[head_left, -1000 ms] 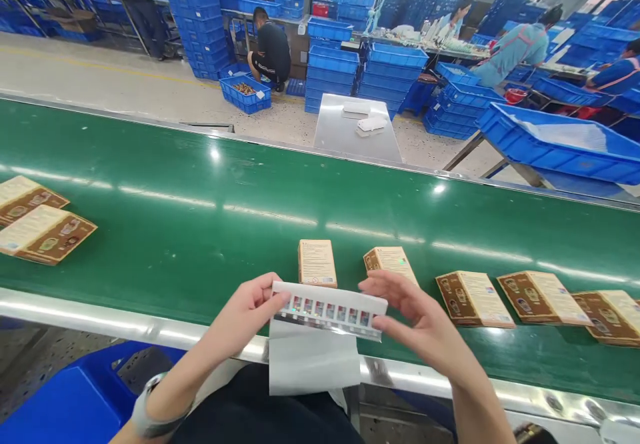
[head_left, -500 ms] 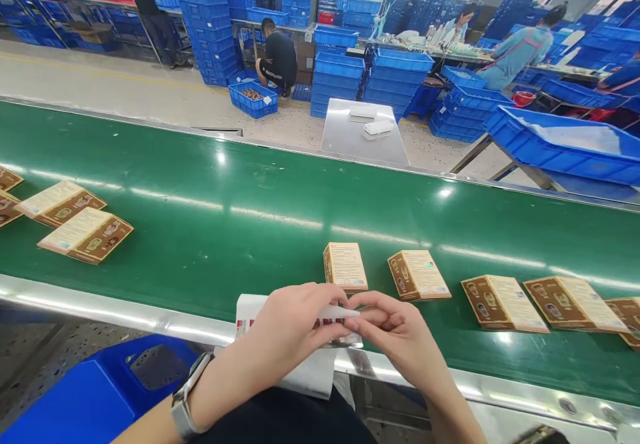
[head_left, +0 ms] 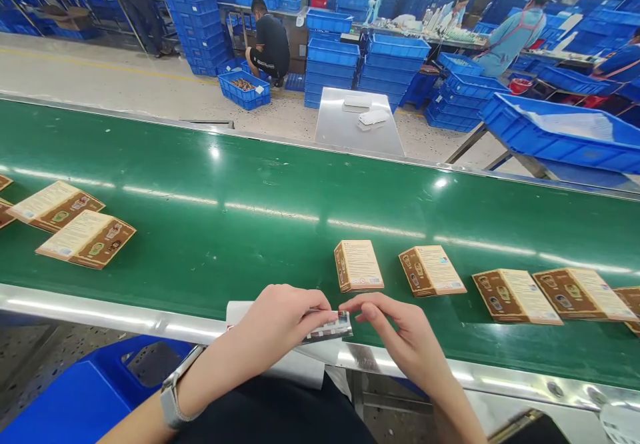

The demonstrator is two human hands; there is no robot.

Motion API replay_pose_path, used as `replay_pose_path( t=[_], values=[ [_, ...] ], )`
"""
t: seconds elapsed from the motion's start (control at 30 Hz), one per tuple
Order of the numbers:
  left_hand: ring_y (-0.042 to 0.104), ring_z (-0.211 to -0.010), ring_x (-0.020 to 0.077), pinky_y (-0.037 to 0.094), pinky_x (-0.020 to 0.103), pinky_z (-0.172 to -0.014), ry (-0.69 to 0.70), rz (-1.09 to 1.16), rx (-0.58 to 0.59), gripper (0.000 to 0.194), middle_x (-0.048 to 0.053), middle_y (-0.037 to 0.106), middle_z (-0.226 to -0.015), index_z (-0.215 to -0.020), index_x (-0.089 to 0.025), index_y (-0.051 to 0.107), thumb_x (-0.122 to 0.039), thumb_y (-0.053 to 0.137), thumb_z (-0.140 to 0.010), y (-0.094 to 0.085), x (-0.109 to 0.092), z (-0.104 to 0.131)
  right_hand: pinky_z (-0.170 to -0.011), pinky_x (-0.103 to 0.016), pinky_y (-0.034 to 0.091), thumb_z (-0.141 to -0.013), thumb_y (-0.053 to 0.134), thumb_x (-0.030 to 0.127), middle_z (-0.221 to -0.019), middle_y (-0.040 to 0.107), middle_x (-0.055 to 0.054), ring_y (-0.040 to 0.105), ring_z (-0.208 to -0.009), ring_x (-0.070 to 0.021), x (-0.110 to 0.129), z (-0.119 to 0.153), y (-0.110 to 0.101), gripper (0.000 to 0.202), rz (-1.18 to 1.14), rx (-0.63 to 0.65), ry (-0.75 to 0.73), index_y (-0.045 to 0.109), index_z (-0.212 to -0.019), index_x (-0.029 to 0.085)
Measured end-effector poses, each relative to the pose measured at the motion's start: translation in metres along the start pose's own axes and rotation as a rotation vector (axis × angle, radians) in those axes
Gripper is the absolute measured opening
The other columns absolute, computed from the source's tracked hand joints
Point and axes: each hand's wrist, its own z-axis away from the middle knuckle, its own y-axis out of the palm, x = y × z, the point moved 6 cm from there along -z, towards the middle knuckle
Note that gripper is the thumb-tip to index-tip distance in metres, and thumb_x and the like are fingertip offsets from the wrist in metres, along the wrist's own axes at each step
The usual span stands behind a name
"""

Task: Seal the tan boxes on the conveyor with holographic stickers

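My left hand (head_left: 283, 321), with a watch on its wrist, is closed on a label strip (head_left: 327, 329) above the near edge of the belt. White backing paper (head_left: 300, 369) from the strip hangs below this hand. My right hand (head_left: 395, 327) is at the strip's right end, its index fingertip by the end and its thumb apart from it. Whether a small label sticks to that fingertip is too small to tell. Just beyond my hands, a small brown and cream box (head_left: 361, 265) sits on the green conveyor belt (head_left: 240, 251), beside a second box (head_left: 433, 271).
More folded boxes (head_left: 517, 296) lie to the right, and others (head_left: 87, 239) to the left. A metal rail (head_left: 200, 331) borders the belt. A blue bin (head_left: 95, 391) is at lower left, a phone-like dark object (head_left: 530, 427) at lower right. Across the belt, a person (head_left: 270, 41) squats near crates.
My right hand's thumb and index have come apart, and the hand has shifted slightly right of the strip. My left hand has turned the strip flatter. The view has tilted down a little.
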Motion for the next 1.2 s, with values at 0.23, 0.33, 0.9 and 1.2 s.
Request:
replay_pose_path(
  t=[0.23,0.33,0.9,1.2],
  values=[
    [0.056,-0.06,0.0115,0.031,0.022,-0.057,0.048,-0.117,0.027,0.03,-0.003,0.069,-0.071,-0.086,-0.023,0.068,-0.038,0.047,-0.101,0.006,-0.002,-0.009,-0.1,-0.041,0.05,-0.095,0.06,0.017,-0.119,0.07,-0.007,0.063,-0.116,-0.0232,0.02,0.004,-0.009,0.014,0.324,-0.092,-0.318,0.066,-0.104,0.025],
    [0.058,-0.06,0.0126,0.032,0.023,-0.057,0.041,-0.159,0.035,0.031,-0.003,0.069,-0.07,-0.084,-0.022,0.068,-0.038,0.048,-0.101,0.012,-0.003,-0.016,-0.099,-0.044,0.049,-0.093,0.06,0.011,-0.123,0.069,-0.008,0.06,-0.121,-0.0256,0.023,0.009,-0.005,0.018,0.42,-0.114,-0.354,0.066,-0.105,0.023],
    [0.033,-0.148,0.0199,0.019,0.042,-0.126,0.557,-0.311,0.16,0.018,0.007,0.047,-0.153,-0.081,-0.018,0.069,-0.026,0.061,-0.095,0.095,-0.025,-0.098,-0.078,-0.036,0.059,-0.064,0.081,0.046,-0.1,0.077,-0.009,0.072,-0.091,-0.0251,-0.179,0.01,-0.048,0.043,-0.723,-1.01,0.576,0.075,-0.093,0.015],
    [0.034,-0.147,0.0207,0.026,0.041,-0.123,0.544,-0.338,0.206,0.019,0.008,0.049,-0.151,-0.076,-0.017,0.07,-0.025,0.065,-0.092,0.103,-0.041,-0.112,-0.078,-0.036,0.056,-0.073,0.074,0.049,-0.109,0.073,-0.013,0.069,-0.09,-0.0238,-0.176,0.021,-0.065,0.042,-0.414,-1.061,0.526,0.072,-0.096,0.014]
  ],
)
